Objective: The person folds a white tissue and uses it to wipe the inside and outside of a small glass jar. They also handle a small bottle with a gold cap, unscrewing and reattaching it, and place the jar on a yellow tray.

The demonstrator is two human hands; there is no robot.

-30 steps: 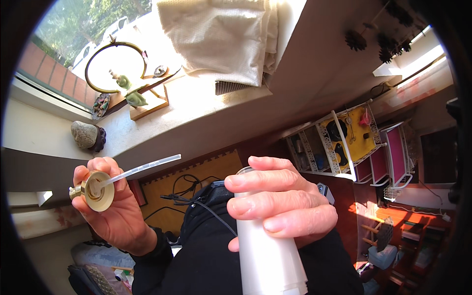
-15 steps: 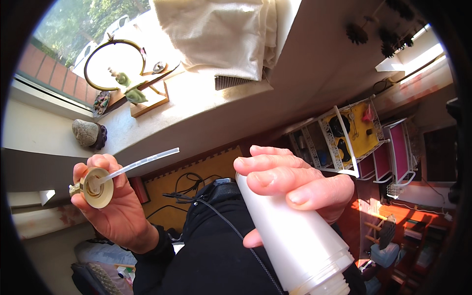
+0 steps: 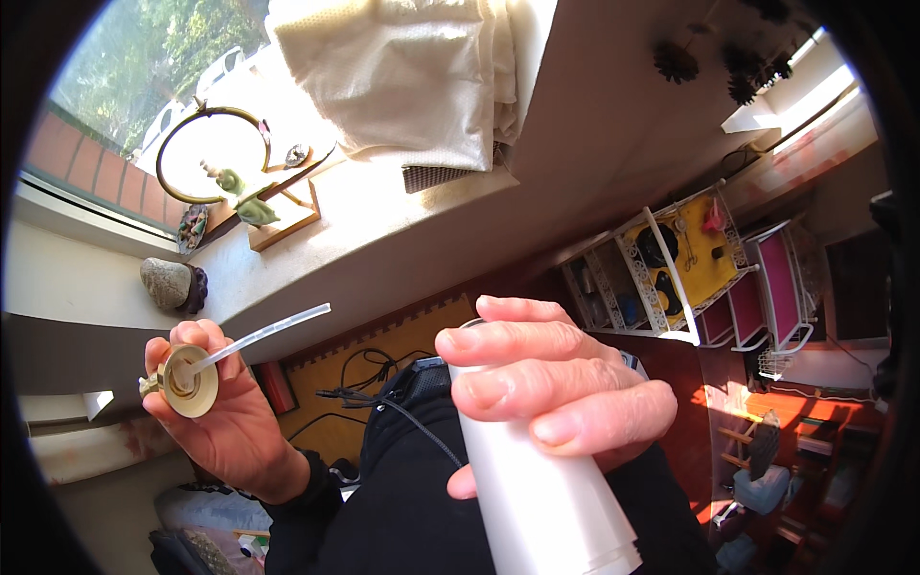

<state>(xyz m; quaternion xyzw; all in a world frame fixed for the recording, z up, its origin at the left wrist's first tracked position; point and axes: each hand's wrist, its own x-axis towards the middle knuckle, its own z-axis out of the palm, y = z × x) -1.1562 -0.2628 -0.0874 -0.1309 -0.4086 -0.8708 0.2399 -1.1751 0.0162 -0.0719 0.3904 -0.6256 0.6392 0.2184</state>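
My left hand (image 3: 225,422) pinches a beige pump top (image 3: 192,381) by its cap. A thin translucent dip tube (image 3: 273,335) sticks out of the cap toward the upper right, ending in the air. At the centre right, my right hand (image 3: 565,374) is wrapped round a smooth white bottle (image 3: 541,489), fingers across its front and thumb on its left side. The bottle lies at a slant, its stepped end toward the lower edge of the picture, where its neck is out of view. Pump top and bottle are well apart.
A sunlit windowsill holds folded cream cloth (image 3: 393,86), a round hoop (image 3: 163,144), a green figurine (image 3: 251,206) and a grey stone (image 3: 165,283). Black cables (image 3: 374,374) hang near my waist. A white rack (image 3: 671,278) with a yellow shelf stands to the right.
The bottle has shifted left and tipped more upright in the picture, and its threaded neck has gone out of view. My left hand with the pump top sits slightly lower.
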